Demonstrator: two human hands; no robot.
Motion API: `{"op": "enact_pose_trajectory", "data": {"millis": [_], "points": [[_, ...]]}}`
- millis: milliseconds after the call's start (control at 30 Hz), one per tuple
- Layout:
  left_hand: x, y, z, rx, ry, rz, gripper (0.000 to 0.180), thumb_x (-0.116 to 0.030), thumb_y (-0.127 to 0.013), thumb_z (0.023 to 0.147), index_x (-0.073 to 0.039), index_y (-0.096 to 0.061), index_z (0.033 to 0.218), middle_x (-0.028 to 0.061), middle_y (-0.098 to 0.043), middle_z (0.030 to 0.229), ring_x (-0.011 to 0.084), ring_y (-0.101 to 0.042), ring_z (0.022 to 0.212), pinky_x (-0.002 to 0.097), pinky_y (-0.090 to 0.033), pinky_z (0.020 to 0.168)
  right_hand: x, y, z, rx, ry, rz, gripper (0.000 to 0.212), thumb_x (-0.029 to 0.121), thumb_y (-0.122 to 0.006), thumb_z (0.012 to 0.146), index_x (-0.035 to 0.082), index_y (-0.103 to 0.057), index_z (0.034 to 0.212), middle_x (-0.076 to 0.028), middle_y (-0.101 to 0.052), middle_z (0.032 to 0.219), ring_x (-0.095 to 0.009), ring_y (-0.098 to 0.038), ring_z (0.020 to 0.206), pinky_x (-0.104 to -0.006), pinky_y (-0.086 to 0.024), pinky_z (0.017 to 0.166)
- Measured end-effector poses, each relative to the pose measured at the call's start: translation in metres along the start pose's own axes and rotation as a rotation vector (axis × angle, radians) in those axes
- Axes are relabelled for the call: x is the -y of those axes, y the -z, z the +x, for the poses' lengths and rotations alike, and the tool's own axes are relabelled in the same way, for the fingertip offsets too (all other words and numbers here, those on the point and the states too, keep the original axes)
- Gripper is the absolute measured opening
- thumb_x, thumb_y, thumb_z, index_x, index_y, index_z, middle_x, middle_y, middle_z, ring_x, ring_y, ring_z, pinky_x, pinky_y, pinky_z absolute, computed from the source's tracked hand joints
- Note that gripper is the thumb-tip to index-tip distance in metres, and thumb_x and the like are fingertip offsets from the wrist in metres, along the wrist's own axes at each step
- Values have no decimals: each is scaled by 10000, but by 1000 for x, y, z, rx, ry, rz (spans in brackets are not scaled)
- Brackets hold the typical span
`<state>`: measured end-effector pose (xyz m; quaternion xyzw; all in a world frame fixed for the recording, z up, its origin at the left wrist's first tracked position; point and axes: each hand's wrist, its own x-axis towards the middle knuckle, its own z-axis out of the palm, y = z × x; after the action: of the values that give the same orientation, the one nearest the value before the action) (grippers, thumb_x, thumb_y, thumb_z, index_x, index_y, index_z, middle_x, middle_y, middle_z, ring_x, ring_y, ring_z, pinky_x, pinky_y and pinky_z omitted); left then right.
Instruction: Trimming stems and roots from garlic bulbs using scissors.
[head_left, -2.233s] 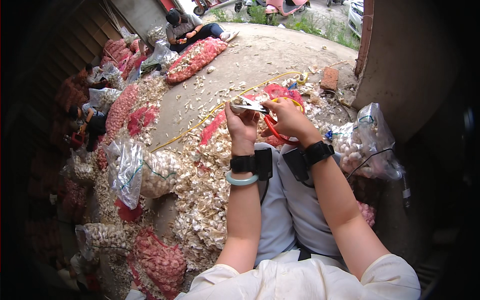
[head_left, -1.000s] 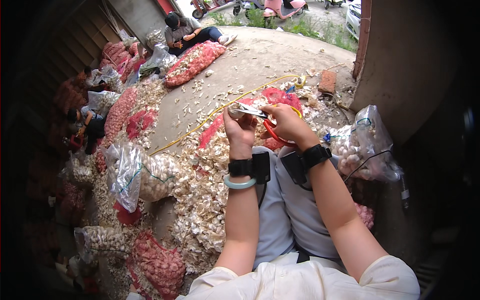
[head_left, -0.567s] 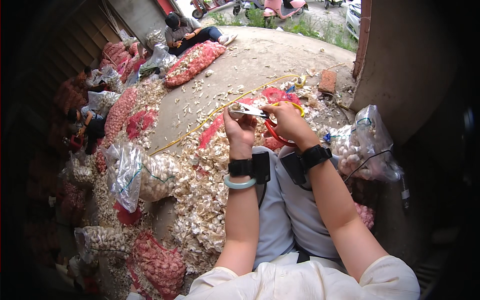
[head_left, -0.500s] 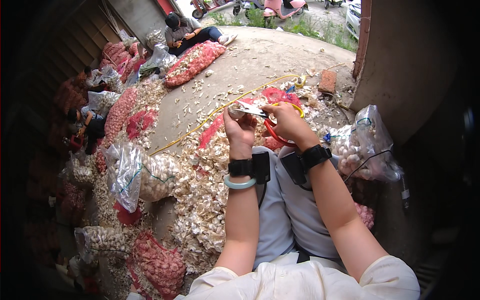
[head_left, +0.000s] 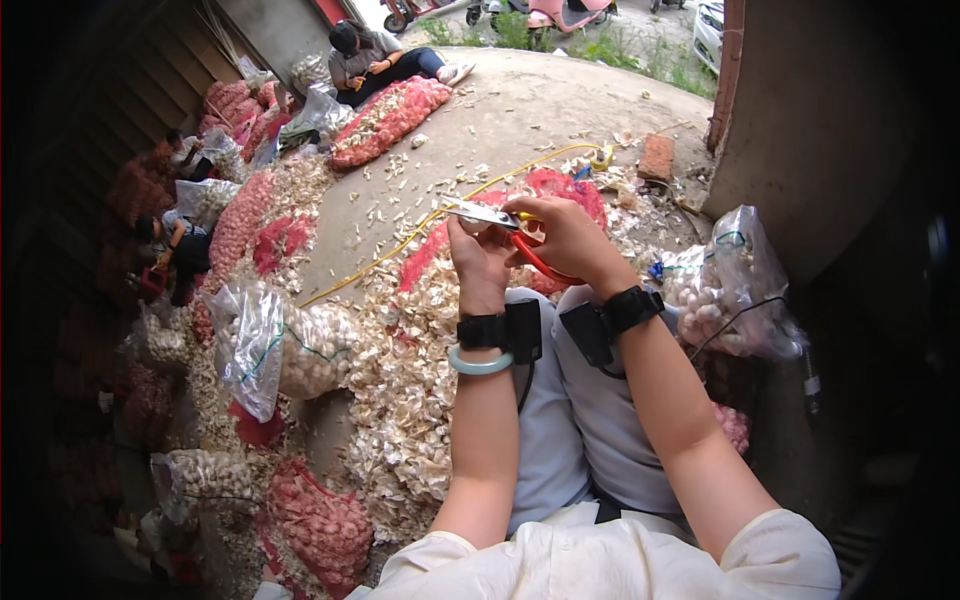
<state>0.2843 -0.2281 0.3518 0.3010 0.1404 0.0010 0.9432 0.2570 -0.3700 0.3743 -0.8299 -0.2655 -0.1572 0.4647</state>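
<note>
Indoors, papery skins (head_left: 400,420) litter concrete floor (head_left: 550,95); left grip (head_left: 482,264) pinches garlic bulb (head_left: 472,227), right grip (head_left: 568,238) clasps scissors (head_left: 497,216).

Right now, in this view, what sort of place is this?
Probably an open-fronted shed used for handling garlic: a red mesh sack, a clear bag of pale bulbs, and a heap of papery husks on the floor.

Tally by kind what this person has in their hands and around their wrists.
Scissors: 1
Garlic bulb, partly hidden: 1
Black wrist straps, each with its box: 2
Pale bracelet: 1
Total: 5
</note>
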Motion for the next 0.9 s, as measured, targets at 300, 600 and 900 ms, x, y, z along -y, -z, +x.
{"op": "enact_pose_trajectory", "data": {"millis": [300, 600, 900], "points": [[-2, 12, 6, 90, -2, 0, 404, -428, -356, 920, -77, -554, 946, 73, -585, 776, 158, -521, 614, 302, -461, 578, -2, -1, 2, -207, 129, -303, 376, 195, -729, 664, 155, -652, 1030, -134, -586, 829, -293, -587, 819, -377, -471, 708], [0, 14, 10, 61, 36, -15, 466, -455, -383, 911, -26, -566, 902, 93, -591, 725, 179, -533, 618, 300, -453, 583, 2, 0, 7, -416, 95, -209, 362, 165, -712, 671, 149, -653, 1027, -143, -577, 833, -306, -575, 803, -387, -464, 714], [-1, 14, 10, 62, 7, -38, 456, -463, -387, 905, -39, -556, 902, 84, -576, 717, 174, -522, 609, 323, -462, 590, 0, -2, 2, -183, 40, -207, 350, 223, -713, 694, 148, -643, 1029, -157, -560, 818, -311, -568, 831, -390, -453, 734]]}}
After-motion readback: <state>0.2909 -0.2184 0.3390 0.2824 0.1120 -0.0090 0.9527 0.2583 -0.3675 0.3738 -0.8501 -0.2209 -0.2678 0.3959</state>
